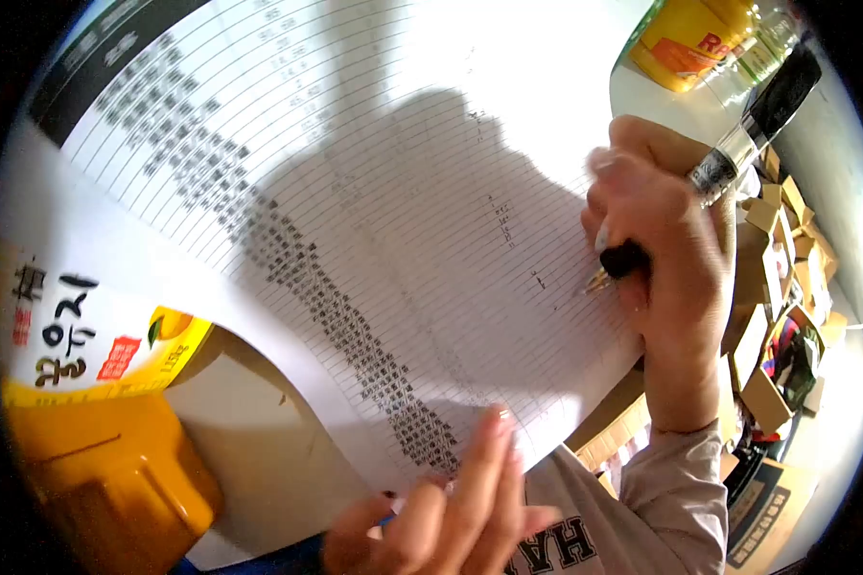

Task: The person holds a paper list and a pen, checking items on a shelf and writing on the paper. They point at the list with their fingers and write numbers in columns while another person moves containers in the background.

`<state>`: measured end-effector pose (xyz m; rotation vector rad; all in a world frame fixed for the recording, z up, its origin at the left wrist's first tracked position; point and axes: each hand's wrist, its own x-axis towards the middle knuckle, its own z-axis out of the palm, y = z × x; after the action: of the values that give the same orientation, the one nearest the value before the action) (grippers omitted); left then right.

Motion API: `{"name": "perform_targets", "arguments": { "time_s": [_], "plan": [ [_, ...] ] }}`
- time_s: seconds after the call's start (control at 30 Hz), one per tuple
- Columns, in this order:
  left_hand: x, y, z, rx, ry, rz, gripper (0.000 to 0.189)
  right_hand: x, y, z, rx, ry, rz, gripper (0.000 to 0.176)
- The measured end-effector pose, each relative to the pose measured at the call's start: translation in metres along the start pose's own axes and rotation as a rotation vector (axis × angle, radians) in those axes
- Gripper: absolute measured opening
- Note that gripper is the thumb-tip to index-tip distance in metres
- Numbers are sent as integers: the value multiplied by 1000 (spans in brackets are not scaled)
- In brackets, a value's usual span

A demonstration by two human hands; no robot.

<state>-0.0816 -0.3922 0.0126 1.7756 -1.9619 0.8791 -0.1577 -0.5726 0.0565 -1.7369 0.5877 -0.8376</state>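
Gripping the pen [729, 161] in the right hand [666, 230], with fingers curled firmly around the barrel and somewhat blurred. Holding the pen aslant, dark end up and away to the right, tip down at the lined paper [403, 192], beside a few small handwritten marks. Cannot tell if quite touching there. Reaching over the near edge of the paper with the left hand [451, 517], loosely open, longer fingers extended and laid on or just over the sheet, near the lower end of the dense band of written characters; gripping nothing visible. Lying beyond and beside the paper on the pale desk [264, 422]: to the left, an orange container [115, 470] with a yellow-and-white label; at the top right, a yellow-labelled bottle [690, 43]. Stacked farther right, open cardboard boxes [762, 383].
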Motion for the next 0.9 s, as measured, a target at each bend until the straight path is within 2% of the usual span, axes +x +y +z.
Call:
{"name": "perform_targets", "arguments": {
  "time_s": [0.03,0.07,0.17,0.2,0.23,0.27,0.33,0.37,0.43,0.47,0.5,0.57,0.6,0.9],
  "plan": [
    [-1,-20,-5,7,-14,161,45,4,7,-4,89,-68,-112,20],
    [37,-59,-32,180,-266,846,35,5,11,-8,136,-108,-190,25],
    [35,-69,-31,166,-224,922,20,7,10,-9,331,-146,-42,23],
    [-3,-23,-30,-179,-325,19,23,7,11,-5,296,-96,-91,22],
    [-5,-21,-29,-142,-332,24,21,6,11,-2,262,-46,-136,22],
    [-6,-20,-29,-105,-337,32,21,3,8,-2,265,-34,-97,24],
    [-6,-17,-27,-77,-337,14,22,-12,11,8,82,143,-315,18],
    [-7,-17,-25,-40,-300,-2,17,-21,18,10,28,175,-477,14],
    [-12,-18,-17,32,-227,-34,27,-36,31,14,-58,208,-863,14],
    [-14,-10,-18,40,-256,-144,22,-42,30,15,-152,187,-909,15],
    [-16,-8,-14,55,-225,-152,21,-47,28,18,-244,168,-952,16],
    [-18,-3,-9,97,-169,-165,20,-60,31,18,-334,172,-868,18],
    [-20,-4,-10,124,-190,-122,21,-60,36,22,-330,195,-896,19],
    [-25,3,14,341,94,-128,24,-72,26,42,-280,139,-788,25]
  ]
}}
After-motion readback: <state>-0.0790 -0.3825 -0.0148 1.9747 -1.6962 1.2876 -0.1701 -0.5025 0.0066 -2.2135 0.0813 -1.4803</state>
